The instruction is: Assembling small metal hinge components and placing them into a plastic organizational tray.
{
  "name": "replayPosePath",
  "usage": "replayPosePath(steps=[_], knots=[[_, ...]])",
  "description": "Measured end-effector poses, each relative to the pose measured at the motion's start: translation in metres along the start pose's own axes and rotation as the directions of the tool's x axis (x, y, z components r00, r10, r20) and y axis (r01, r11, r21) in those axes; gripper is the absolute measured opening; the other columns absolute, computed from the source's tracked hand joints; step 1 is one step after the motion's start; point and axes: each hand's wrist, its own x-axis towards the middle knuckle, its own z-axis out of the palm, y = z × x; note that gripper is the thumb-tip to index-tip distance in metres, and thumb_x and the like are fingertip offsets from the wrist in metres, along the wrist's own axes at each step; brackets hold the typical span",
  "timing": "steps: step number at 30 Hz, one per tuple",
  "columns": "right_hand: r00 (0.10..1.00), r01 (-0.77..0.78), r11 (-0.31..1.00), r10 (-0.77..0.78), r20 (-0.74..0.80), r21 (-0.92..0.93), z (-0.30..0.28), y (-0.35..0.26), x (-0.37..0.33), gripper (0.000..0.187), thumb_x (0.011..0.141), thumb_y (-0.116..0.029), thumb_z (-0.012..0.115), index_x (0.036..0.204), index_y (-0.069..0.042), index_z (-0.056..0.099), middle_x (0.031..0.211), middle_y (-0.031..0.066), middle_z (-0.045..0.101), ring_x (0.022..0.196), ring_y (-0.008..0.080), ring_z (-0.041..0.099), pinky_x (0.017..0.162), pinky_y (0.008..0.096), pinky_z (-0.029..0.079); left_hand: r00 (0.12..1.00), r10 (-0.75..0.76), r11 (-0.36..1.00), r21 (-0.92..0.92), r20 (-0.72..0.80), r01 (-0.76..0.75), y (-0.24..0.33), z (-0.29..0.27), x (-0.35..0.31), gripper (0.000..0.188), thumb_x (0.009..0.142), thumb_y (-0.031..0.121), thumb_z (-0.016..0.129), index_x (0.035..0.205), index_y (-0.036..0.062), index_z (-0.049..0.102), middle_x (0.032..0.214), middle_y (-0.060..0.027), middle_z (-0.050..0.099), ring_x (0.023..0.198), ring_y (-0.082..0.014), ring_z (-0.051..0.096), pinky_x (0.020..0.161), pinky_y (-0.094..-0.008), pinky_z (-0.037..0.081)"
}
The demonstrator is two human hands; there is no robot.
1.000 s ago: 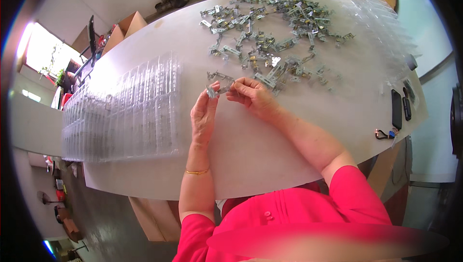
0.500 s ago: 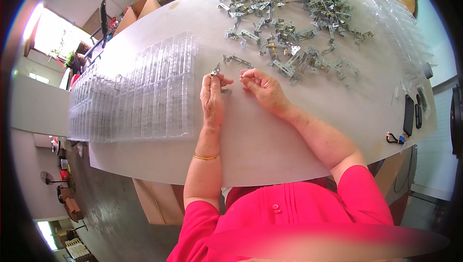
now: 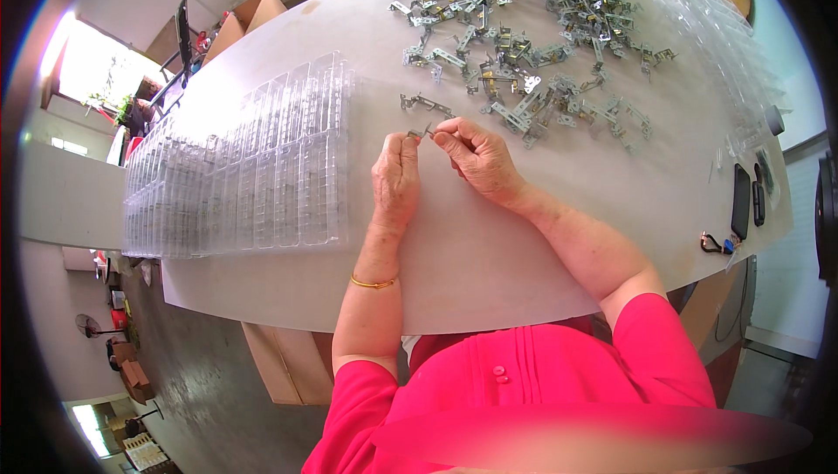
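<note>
My left hand is closed on a small metal bracket, mostly hidden by the fingers. Close beside it, my right hand pinches a small thin metal piece between thumb and forefinger. The fingertips of both hands nearly meet, and the two metal parts are close together; whether they touch I cannot tell. Just beyond the hands, a loose metal bracket lies on the table. Farther off is a spread pile of silvery brackets, some with brass-coloured parts.
Clear plastic blister trays cover the left of the white table. More clear trays lie at the far right. Near the right edge are a black phone-like slab and a cable coil. A cardboard box stands below the front edge.
My left hand has turned and moved right, bringing its bracket up to the right hand's fingertips. My right hand has shifted slightly left. The loose bracket stays in place.
</note>
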Motion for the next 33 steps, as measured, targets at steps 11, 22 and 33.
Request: replayPosePath(steps=[11, 22, 33], knots=[[0.999, -0.005, 0.999, 0.003, -0.038, -0.051, 0.000, -0.001, 0.000, 0.011, 0.097, -0.017, 0.063, 0.099, -0.006, 0.063, 0.066, -0.0027, 0.056, 0.060, 0.0049, 0.051, 0.055, 0.0230, 0.043, 0.996, 0.084, 0.994, 0.066, -0.038, -0.081, 0.000, -0.001, 0.000, 0.020, 0.103, 0.017, 0.049, 0.097, 0.0013, 0.060, 0.083, -0.0146, 0.062, 0.072, -0.0274, 0.060, 0.067, -0.0375, 0.048], [0.997, -0.062, 0.993, 0.067, -0.043, 0.097, 0.002, -0.007, -0.001, 0.012, 0.096, -0.014, 0.064, 0.098, -0.002, 0.061, 0.066, -0.0010, 0.056, 0.060, 0.0059, 0.052, 0.054, 0.0239, 0.042, 0.978, 0.206, 0.961, 0.179, 0.035, -0.209, 0.001, 0.004, -0.003, 0.015, 0.099, 0.014, 0.053, 0.092, 0.0025, 0.057, 0.081, -0.0164, 0.061, 0.072, -0.0351, 0.060, 0.063, -0.0422, 0.048], [0.947, 0.235, 0.931, -0.284, -0.149, -0.280, 0.002, 0.000, 0.003, 0.005, 0.093, -0.012, 0.066, 0.096, -0.008, 0.066, 0.078, -0.0002, 0.051, 0.066, 0.0087, 0.048, 0.062, 0.0272, 0.045, 0.941, 0.317, 0.894, 0.293, 0.119, -0.338, 0.002, 0.007, -0.006, 0.015, 0.099, 0.016, 0.055, 0.093, 0.0039, 0.059, 0.079, -0.0194, 0.058, 0.069, -0.0380, 0.057, 0.062, -0.0427, 0.047]])
